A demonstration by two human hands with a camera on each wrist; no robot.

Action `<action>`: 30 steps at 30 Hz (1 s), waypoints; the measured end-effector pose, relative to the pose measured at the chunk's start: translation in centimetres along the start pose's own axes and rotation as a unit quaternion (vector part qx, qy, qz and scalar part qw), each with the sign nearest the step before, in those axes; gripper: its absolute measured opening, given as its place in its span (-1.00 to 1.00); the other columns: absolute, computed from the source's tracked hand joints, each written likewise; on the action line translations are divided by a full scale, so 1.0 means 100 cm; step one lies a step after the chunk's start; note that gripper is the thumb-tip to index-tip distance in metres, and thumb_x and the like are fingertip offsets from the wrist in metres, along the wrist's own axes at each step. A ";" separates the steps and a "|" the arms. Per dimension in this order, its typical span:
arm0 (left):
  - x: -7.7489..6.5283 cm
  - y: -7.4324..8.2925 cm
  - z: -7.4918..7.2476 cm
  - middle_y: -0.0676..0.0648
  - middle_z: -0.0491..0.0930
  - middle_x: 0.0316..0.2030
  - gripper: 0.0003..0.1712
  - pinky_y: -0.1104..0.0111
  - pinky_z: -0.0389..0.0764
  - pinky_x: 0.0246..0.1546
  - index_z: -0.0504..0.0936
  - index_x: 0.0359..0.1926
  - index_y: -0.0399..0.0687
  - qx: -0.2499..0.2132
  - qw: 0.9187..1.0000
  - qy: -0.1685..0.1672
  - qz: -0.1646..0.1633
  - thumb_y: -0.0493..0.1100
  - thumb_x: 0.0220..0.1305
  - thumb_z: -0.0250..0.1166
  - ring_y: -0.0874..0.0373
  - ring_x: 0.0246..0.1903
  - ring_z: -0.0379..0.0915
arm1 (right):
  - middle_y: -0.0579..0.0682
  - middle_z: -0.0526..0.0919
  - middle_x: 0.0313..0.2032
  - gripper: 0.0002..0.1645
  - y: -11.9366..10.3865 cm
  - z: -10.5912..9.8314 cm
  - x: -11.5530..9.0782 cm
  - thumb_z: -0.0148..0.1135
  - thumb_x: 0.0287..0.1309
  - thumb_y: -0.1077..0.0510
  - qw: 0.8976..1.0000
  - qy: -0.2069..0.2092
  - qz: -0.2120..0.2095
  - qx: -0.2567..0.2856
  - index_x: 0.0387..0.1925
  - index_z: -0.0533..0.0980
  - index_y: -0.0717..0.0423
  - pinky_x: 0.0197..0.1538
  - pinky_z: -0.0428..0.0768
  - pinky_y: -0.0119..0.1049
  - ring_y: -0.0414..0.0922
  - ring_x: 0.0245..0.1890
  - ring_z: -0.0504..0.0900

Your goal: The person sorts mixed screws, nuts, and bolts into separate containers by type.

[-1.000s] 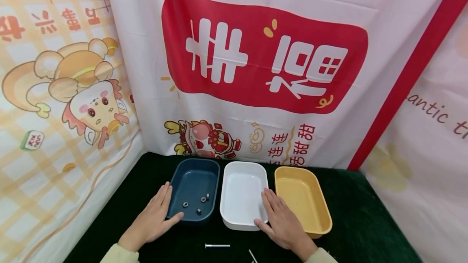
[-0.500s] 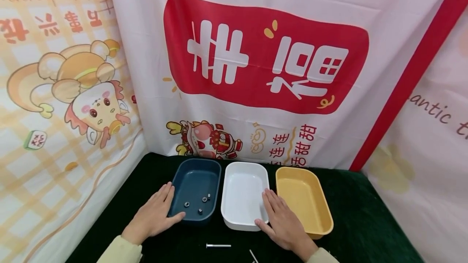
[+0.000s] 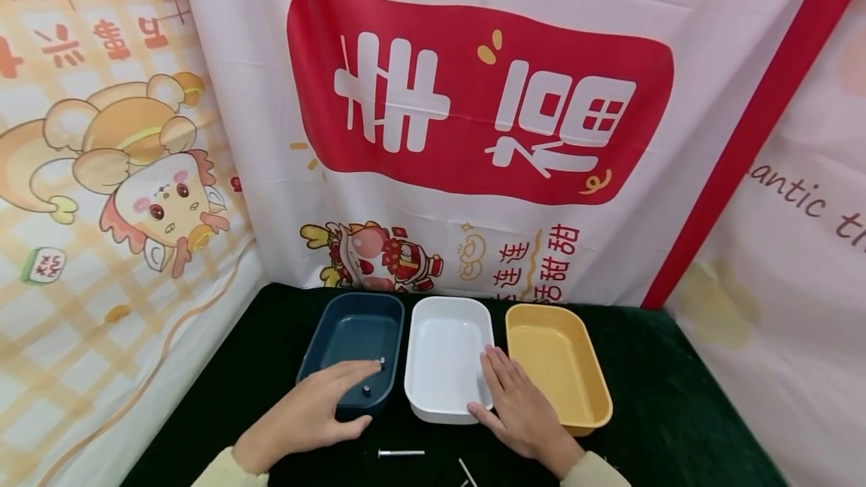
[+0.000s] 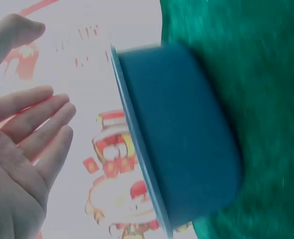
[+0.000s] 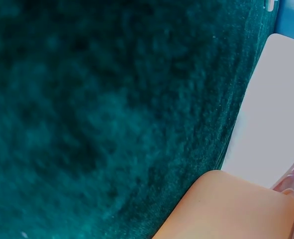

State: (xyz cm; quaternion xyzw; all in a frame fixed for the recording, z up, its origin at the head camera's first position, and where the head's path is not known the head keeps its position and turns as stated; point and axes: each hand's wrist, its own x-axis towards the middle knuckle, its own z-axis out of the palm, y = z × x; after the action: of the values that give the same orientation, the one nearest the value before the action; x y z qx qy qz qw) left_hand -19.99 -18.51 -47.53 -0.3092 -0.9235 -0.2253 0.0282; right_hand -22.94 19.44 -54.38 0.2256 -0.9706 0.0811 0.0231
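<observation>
My left hand (image 3: pixel 307 413) hovers over the front left of a dark blue tray (image 3: pixel 355 325), fingers extended and nothing held. In the left wrist view, that left hand (image 4: pixel 30 149) has its palm showing beside the tray's rim, apart from the blue wall (image 4: pixel 184 134). Two small metal nuts (image 3: pixel 367 391) show in the tray; the hand covers part of its floor. My right hand (image 3: pixel 524 410) lies with straight fingers along the right rim of a white tray (image 3: pixel 446 355). Its thumb (image 5: pixel 236 209) appears against the white wall in the right wrist view.
A yellow tray (image 3: pixel 558 363) stands right of the white one, partly behind the right hand. In front of the trays, a metal bolt (image 3: pixel 401 453) and another thin metal piece (image 3: pixel 467 472) lie on the dark green cloth (image 3: pixel 649 397). Printed curtains (image 3: pixel 473 246) hang behind.
My left hand has left the blue tray's left rim and moved right, over the tray, now hiding some of the nuts. The right hand stays at the white tray's rim.
</observation>
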 end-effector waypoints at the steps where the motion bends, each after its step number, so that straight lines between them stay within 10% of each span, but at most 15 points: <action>1: 0.001 0.004 0.002 0.07 0.57 0.40 -0.29 0.06 0.71 0.22 0.49 0.47 0.23 -0.011 1.000 0.004 0.014 0.28 0.39 0.37 0.10 0.32 0.59 | 0.06 0.03 0.70 0.16 0.000 0.000 0.000 -0.25 0.44 -0.60 1.000 0.000 0.000 0.000 0.69 0.02 0.11 0.70 0.10 0.12 0.07 0.71 -0.01; 12: -0.003 0.032 0.030 0.07 0.70 0.15 -0.48 0.29 0.75 0.12 0.66 0.24 0.14 -0.115 0.992 -0.056 0.019 0.19 0.36 0.43 0.20 0.08 0.65 | 0.04 0.00 0.71 0.15 -0.001 -0.001 -0.001 -0.25 0.44 -0.61 1.000 -0.003 -0.001 -0.007 0.69 0.01 0.10 0.70 0.10 0.11 0.05 0.72 -0.02; 30: -0.013 0.009 0.067 0.23 0.65 0.02 -0.50 0.27 0.72 0.06 0.68 0.18 0.13 -0.137 0.978 -0.149 -0.054 0.09 0.26 0.52 0.43 -0.03 0.54 | 0.03 -0.02 0.72 0.16 0.000 -0.001 -0.001 -0.27 0.44 -0.62 1.000 -0.011 0.000 -0.005 0.70 -0.01 0.08 0.70 0.09 0.11 0.04 0.72 -0.03</action>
State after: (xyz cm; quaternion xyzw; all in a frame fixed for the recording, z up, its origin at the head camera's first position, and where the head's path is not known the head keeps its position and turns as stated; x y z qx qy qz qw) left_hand -17.89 -15.70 -53.44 -0.2900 -0.8930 -0.3024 -0.1641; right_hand -22.86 19.50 -54.25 0.2260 -0.9713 0.0734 0.0136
